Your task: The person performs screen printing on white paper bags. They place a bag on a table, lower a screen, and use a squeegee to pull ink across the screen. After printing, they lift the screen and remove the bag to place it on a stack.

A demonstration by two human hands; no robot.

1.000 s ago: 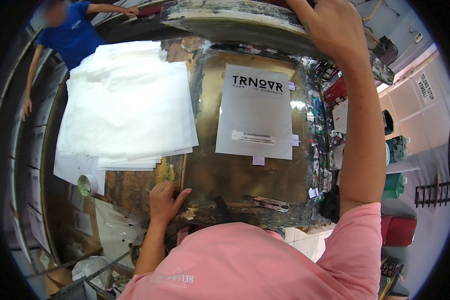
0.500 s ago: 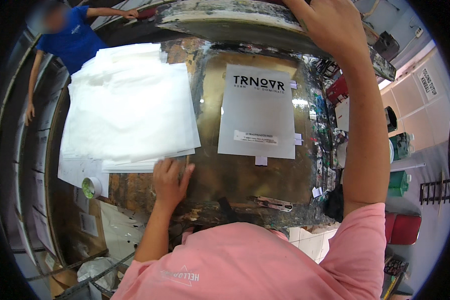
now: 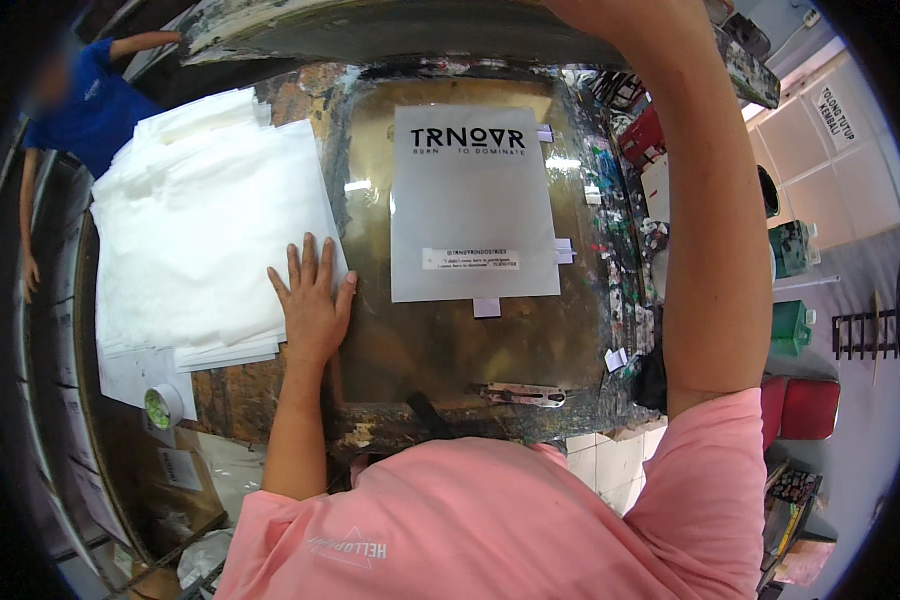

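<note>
My left hand (image 3: 317, 300) lies with fingers spread on the lower right corner of a thick stack of white translucent sheets or bags (image 3: 190, 230). To the right, one frosted bag (image 3: 473, 210) with black print rests flat on the brown table plate (image 3: 390, 350). Small white tabs stand at its right side and lower edge. My right arm stretches far forward, and my right hand (image 3: 620, 15) is at the raised, ink-stained screen frame (image 3: 420, 35); its fingers are cut off by the top of the picture.
A utility knife (image 3: 523, 394) lies near the table's front edge. A roll of tape (image 3: 163, 405) sits at the front left corner. Green bottles (image 3: 790, 327) and a red chair (image 3: 808, 408) are on the right. A person in a blue shirt (image 3: 95, 110) stands at the far left.
My left hand has moved up from the stack's lower edge onto its corner, fingers now spread. My right hand has moved further forward, mostly out of the picture. The view has shifted slightly.
</note>
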